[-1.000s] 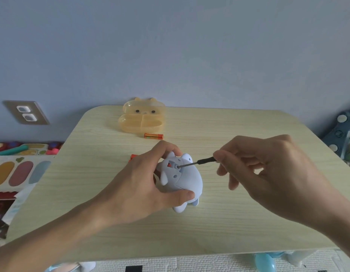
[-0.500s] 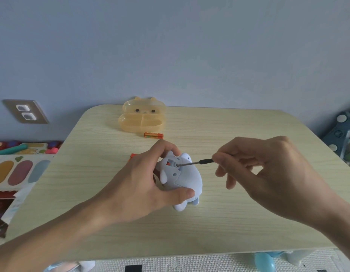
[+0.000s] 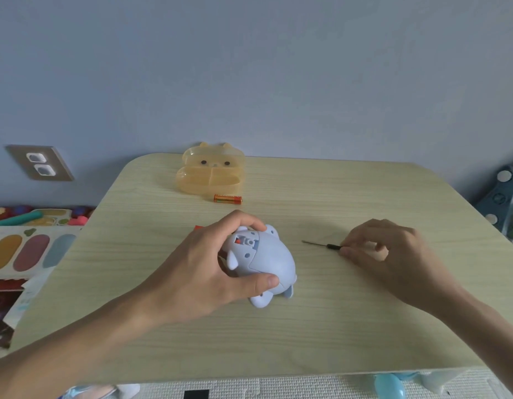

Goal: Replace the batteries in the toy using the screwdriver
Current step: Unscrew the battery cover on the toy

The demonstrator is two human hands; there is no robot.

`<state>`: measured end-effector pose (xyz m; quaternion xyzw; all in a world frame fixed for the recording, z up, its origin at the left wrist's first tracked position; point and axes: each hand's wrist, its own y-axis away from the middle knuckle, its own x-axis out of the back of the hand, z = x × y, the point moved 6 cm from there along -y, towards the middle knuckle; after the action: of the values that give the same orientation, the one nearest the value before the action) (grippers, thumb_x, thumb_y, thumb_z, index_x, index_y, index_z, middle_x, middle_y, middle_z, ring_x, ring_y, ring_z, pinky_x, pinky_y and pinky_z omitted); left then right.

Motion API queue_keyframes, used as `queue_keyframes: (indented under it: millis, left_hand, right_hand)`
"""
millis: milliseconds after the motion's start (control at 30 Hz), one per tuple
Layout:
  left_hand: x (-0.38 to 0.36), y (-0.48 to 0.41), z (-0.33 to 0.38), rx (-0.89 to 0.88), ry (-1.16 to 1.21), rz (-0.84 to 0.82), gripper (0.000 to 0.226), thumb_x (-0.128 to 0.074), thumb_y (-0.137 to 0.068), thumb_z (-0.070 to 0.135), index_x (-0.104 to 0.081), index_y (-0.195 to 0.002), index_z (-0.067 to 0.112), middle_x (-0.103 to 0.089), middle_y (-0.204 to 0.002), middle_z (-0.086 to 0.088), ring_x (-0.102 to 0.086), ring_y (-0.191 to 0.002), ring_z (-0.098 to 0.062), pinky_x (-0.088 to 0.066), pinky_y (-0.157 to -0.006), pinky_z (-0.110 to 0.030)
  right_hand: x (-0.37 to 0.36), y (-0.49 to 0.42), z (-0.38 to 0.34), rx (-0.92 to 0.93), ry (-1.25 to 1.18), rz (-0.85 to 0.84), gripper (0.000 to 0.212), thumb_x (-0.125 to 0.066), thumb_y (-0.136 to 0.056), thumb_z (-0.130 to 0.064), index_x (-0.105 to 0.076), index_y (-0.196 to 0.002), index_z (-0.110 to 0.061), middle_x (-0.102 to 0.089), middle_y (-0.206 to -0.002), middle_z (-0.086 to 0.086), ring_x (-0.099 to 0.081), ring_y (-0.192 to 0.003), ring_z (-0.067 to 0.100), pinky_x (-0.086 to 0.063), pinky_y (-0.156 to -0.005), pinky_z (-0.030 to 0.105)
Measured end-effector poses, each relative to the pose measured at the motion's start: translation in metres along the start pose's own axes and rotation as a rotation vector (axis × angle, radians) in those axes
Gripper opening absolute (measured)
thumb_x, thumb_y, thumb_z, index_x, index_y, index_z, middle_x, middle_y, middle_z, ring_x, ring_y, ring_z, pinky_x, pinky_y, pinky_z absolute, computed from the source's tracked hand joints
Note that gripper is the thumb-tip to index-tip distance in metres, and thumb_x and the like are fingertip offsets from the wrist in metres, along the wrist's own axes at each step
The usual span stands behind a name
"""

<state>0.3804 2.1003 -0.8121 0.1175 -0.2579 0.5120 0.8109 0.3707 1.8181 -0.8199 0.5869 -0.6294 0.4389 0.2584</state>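
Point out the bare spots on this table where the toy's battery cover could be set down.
Bare: the near strip of the table below both hands, and the far right corner. Crowded: between the toy, loose battery and orange case.

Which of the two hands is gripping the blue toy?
The left hand wraps around the blue toy; the right hand instead pinches the screwdriver lying low over the table.

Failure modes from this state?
1. The screwdriver lies low by the right hand; being thin and round, it may roll on the table.
2. The toy, compartment facing up, is gripped only by the left hand; it could slip.
3. The loose battery may roll.
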Motion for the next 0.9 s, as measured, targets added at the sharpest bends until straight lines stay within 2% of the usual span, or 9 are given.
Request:
queue_keyframes:
  millis: [267,367,433,500,567,633,700,800,900]
  left_hand:
    - [0.0,-0.002,-0.001,0.012,0.025,-0.01,0.053,-0.094,-0.074,0.035,-0.061,-0.115,0.042,-0.069,-0.089,0.027,-0.062,-0.067,-0.005,-0.049,-0.062,-0.012]
    - [0.0,-0.002,0.0,0.007,0.01,-0.005,0.053,-0.094,-0.074,0.036,-0.061,-0.114,0.043,-0.069,-0.09,0.027,-0.06,-0.066,-0.006,-0.049,-0.061,-0.013]
    - [0.0,-0.002,-0.001,0.002,-0.001,0.005,0.054,-0.094,-0.073,0.04,-0.061,-0.116,0.043,-0.072,-0.093,0.016,-0.061,-0.067,-0.014,-0.053,-0.061,-0.022]
    - [0.0,-0.003,-0.001,0.004,0.003,0.016,0.056,-0.094,-0.072,0.042,-0.061,-0.117,0.043,-0.073,-0.095,0.003,-0.063,-0.071,-0.021,-0.056,-0.067,-0.034]
    - [0.001,-0.003,0.0,0.007,0.02,0.024,0.056,-0.095,-0.071,0.04,-0.062,-0.116,0.042,-0.074,-0.097,0.002,-0.066,-0.072,-0.02,-0.058,-0.071,-0.038]
    - [0.0,-0.003,0.001,0.003,0.055,0.018,0.053,-0.096,-0.071,0.036,-0.064,-0.114,0.038,-0.076,-0.095,0.003,-0.07,-0.073,-0.02,-0.06,-0.071,-0.04]
    - [0.0,-0.004,0.002,0.0,0.083,0.006,0.051,-0.096,-0.071,0.033,-0.066,-0.112,0.034,-0.077,-0.091,0.0,-0.074,-0.076,-0.023,-0.061,-0.07,-0.044]
    - [-0.001,-0.004,0.003,0.007,0.099,-0.018,0.05,-0.096,-0.072,0.029,-0.065,-0.111,0.037,-0.078,-0.093,0.0,-0.076,-0.079,-0.023,-0.062,-0.073,-0.046]
    - [0.0,-0.005,0.003,0.009,0.092,-0.017,0.042,-0.095,-0.071,0.032,-0.06,-0.092,0.045,-0.075,-0.087,-0.003,-0.07,-0.073,-0.028,-0.061,-0.068,-0.049]
  right_hand:
    - [0.0,-0.002,0.001,-0.022,0.006,-0.063,0.008,-0.083,-0.086,-0.019,-0.079,-0.089,-0.026,-0.073,-0.095,-0.017,-0.06,-0.096,-0.011,-0.041,-0.078,-0.001]
    - [0.002,-0.004,-0.003,-0.006,0.026,-0.068,0.011,-0.081,-0.086,-0.028,-0.077,-0.096,-0.031,-0.072,-0.101,-0.022,-0.06,-0.097,-0.011,-0.047,-0.077,0.007]
    - [0.008,-0.007,-0.02,0.067,0.042,-0.045,0.016,-0.077,-0.086,-0.038,-0.076,-0.102,-0.035,-0.071,-0.106,-0.023,-0.063,-0.1,-0.004,-0.051,-0.08,0.017]
    - [0.014,-0.009,-0.051,0.195,-0.003,-0.053,0.021,-0.075,-0.088,-0.04,-0.076,-0.107,-0.032,-0.07,-0.11,-0.021,-0.065,-0.104,0.001,-0.05,-0.085,0.019]
    - [0.014,-0.009,-0.089,0.36,-0.053,-0.123,0.025,-0.075,-0.09,-0.036,-0.076,-0.113,-0.025,-0.07,-0.115,-0.013,-0.066,-0.108,0.004,-0.049,-0.091,0.017]
    - [0.006,-0.009,-0.119,0.484,-0.06,-0.225,0.029,-0.075,-0.093,-0.033,-0.074,-0.119,-0.021,-0.068,-0.12,-0.007,-0.066,-0.112,0.012,-0.052,-0.094,0.027]
    - [-0.005,-0.011,-0.134,0.518,-0.04,-0.314,0.031,-0.072,-0.094,-0.037,-0.071,-0.123,-0.025,-0.062,-0.125,-0.006,-0.063,-0.113,0.016,-0.053,-0.093,0.035]
    - [-0.012,-0.011,-0.141,0.528,0.02,-0.377,0.034,-0.068,-0.095,-0.04,-0.066,-0.128,-0.032,-0.056,-0.129,-0.008,-0.06,-0.112,0.018,-0.053,-0.092,0.037]
    - [-0.013,-0.011,-0.145,0.545,0.08,-0.4,0.039,-0.066,-0.094,-0.035,-0.057,-0.132,-0.035,-0.053,-0.128,-0.009,-0.058,-0.112,0.018,-0.051,-0.093,0.034]
